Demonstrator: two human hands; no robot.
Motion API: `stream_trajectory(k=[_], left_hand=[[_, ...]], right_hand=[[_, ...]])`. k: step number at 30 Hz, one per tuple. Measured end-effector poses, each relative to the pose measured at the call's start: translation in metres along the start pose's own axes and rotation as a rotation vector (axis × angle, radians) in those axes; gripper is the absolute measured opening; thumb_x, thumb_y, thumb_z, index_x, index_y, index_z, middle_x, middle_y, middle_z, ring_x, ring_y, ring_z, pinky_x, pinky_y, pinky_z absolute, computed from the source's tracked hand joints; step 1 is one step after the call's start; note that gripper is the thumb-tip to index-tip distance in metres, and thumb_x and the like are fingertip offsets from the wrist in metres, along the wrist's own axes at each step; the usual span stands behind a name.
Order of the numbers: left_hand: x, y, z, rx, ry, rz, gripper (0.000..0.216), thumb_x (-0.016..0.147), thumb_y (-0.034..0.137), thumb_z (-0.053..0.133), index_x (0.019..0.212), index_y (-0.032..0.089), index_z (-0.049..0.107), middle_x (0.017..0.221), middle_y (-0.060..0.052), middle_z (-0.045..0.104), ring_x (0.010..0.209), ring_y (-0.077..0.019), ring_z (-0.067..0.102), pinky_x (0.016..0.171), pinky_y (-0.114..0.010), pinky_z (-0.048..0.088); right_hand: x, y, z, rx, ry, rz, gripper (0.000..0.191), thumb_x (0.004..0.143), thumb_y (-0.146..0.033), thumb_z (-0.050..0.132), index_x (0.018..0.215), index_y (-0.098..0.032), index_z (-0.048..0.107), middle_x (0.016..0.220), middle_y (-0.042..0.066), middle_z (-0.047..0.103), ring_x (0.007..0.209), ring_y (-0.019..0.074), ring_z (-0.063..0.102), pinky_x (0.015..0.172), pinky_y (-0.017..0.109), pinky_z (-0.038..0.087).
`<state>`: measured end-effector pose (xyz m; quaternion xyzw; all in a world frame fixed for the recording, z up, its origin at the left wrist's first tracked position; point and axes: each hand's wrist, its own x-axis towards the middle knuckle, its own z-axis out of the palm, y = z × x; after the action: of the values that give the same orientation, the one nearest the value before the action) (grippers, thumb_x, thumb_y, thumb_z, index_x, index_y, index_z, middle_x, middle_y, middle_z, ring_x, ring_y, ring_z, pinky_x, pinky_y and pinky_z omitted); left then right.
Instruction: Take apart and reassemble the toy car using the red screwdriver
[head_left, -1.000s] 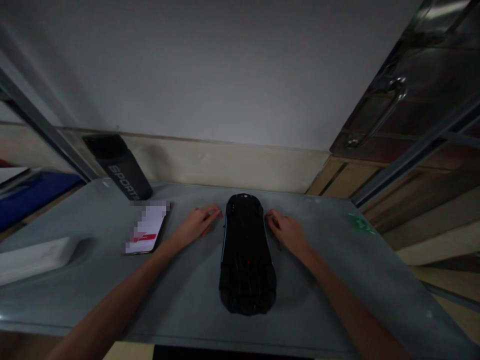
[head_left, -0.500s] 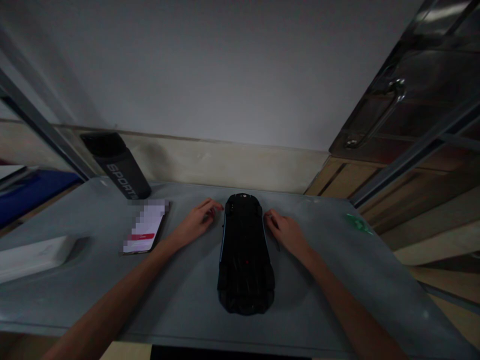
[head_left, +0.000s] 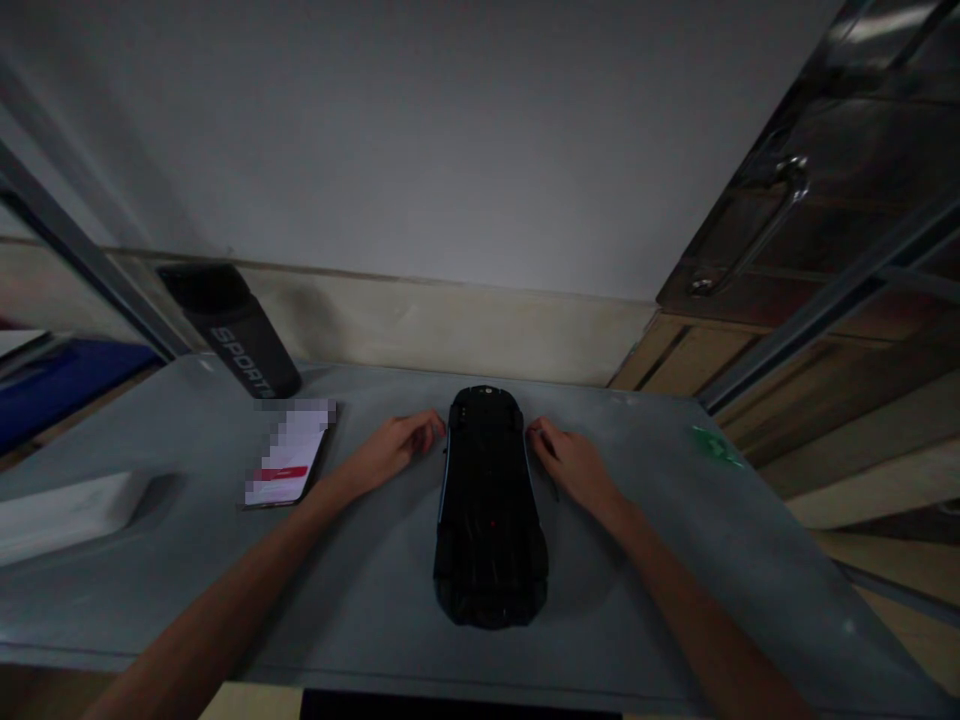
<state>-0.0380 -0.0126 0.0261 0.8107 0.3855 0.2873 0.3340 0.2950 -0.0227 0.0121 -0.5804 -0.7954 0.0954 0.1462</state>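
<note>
A black toy car (head_left: 491, 480) lies with its underside up in the middle of the grey table, its narrower end toward the wall. Beside its far left edge is my left hand (head_left: 405, 442), fingers curled together and the tips at the car's side; whether they grip anything is hidden. My right hand (head_left: 568, 458) is closed at the far right edge, thumb and fingers pinched. A thin dark thing (head_left: 556, 491) shows below that palm, too small to name. A tiny red spot (head_left: 493, 523) shows on the car's underside.
On the left, a phone (head_left: 289, 455) with a lit screen lies near a dark bottle (head_left: 244, 340) marked SPORT. A white case-like object (head_left: 71, 515) is at the left edge. Green crumpled plastic (head_left: 716, 446) lies right. A wall stands behind the grey table (head_left: 360, 610).
My left hand's fingers have curled in and moved slightly lower beside the car's edge. My right hand and the toy car have hardly moved.
</note>
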Motion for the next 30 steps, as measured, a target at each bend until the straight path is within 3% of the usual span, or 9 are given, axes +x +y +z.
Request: stream_trajectory(k=[8,18,30], left_hand=[[0.0,0.001,-0.001,-0.018,0.014,0.008,0.043,0.064,0.0,0.04,0.096,0.019,0.062,0.079,0.001,0.059,0.072,-0.0154,0.055,0.073,-0.026,0.042],[0.001,0.009,-0.002,0.003,-0.016,-0.057,0.029,0.062,0.005,0.04,0.08,0.019,0.058,0.071,0.002,0.054,0.065,-0.0151,0.05,0.065,-0.026,0.036],[0.002,0.004,0.0,0.126,-0.003,-0.052,0.034,0.066,0.001,0.041,0.085,0.019,0.062,0.071,0.003,0.057,0.068,-0.015,0.055,0.068,-0.026,0.038]], right_hand=[[0.0,0.0,0.0,-0.004,0.011,-0.007,0.03,0.11,-0.034,0.039,0.118,-0.024,0.067,0.094,0.006,0.08,0.081,0.0231,0.075,0.07,0.032,0.047],[-0.001,-0.001,-0.001,-0.026,0.001,-0.004,0.029,0.111,-0.033,0.038,0.118,-0.024,0.065,0.093,0.006,0.08,0.081,0.0236,0.075,0.07,0.032,0.046],[0.0,0.003,0.002,-0.033,0.007,-0.021,0.031,0.109,-0.036,0.038,0.118,-0.025,0.065,0.092,0.006,0.079,0.079,0.0247,0.075,0.068,0.033,0.047]])
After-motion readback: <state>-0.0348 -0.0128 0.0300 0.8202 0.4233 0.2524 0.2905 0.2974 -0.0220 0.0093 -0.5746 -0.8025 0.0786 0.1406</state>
